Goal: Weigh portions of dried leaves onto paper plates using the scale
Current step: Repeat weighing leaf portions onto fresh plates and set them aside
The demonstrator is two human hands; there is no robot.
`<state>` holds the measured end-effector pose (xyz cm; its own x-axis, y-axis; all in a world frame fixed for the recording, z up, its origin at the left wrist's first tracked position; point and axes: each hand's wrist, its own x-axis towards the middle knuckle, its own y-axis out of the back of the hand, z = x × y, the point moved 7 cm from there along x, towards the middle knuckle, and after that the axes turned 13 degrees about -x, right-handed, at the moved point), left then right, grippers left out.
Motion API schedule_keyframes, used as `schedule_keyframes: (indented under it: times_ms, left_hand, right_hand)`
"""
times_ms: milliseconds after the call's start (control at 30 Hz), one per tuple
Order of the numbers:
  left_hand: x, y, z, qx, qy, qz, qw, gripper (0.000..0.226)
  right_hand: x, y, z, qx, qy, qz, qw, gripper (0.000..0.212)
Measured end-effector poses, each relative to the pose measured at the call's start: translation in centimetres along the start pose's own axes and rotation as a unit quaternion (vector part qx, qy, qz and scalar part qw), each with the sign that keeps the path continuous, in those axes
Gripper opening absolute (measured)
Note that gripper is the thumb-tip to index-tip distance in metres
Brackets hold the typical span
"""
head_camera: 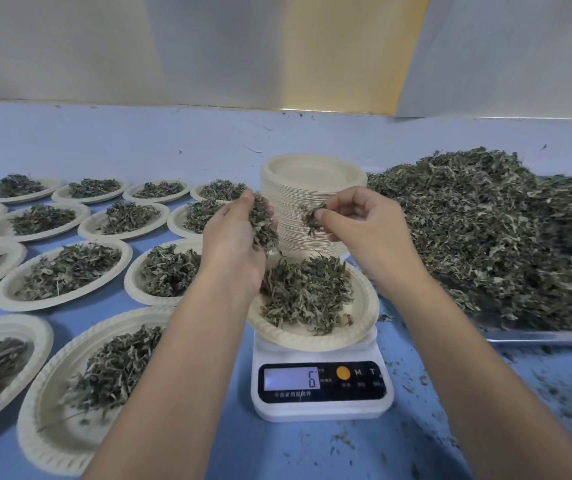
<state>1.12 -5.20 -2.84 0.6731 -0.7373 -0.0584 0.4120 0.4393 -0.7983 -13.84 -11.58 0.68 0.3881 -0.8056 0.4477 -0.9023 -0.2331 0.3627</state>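
Note:
A white digital scale (pixel 322 393) stands at the centre front, its display reading 6. On it rests a paper plate (pixel 364 323) with a heap of dried leaves (pixel 307 292). Above the plate's left side my left hand (pixel 234 244) holds a clump of dried leaves (pixel 262 225) in curled fingers. My right hand (pixel 364 230) hovers above the plate's far right and pinches a small tuft of leaves (pixel 310 216) between thumb and fingertips.
A tall stack of paper plates (pixel 308 181) stands just behind the scale. A metal tray (pixel 540 336) heaped with loose dried leaves (pixel 495 230) fills the right. Several filled plates (pixel 66 271) cover the blue table (pixel 173 140) on the left. Crumbs lie scattered at the front right.

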Motion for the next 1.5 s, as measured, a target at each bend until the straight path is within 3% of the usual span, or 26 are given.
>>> schedule_keyframes:
  times_ms: [700,967,1233,1500]
  left_hand:
    - [0.0,0.2,-0.4,-0.017,0.023,0.014,1.000,0.022]
    - [-0.4,-0.2,-0.6,-0.027,0.026,0.010,0.999,0.016]
    - [-1.0,-0.7,-1.6,0.043,0.022,0.012,0.999,0.012]
    - [-1.3,-1.0,-2.2,-0.027,0.066,0.032,0.997,0.022]
  right_hand:
    - [0.0,-0.6,1.4,-0.114,-0.009,-0.046,0.992,0.011]
    - [-0.1,-0.3,0.8,-0.075,-0.001,-0.024,0.997,0.009]
    - [-1.2,-3.1,-1.1,-0.019,0.043,-0.118,0.992,0.017]
    - [-1.3,-3.2,-1.4,0.048,0.032,-0.105,0.993,0.015]
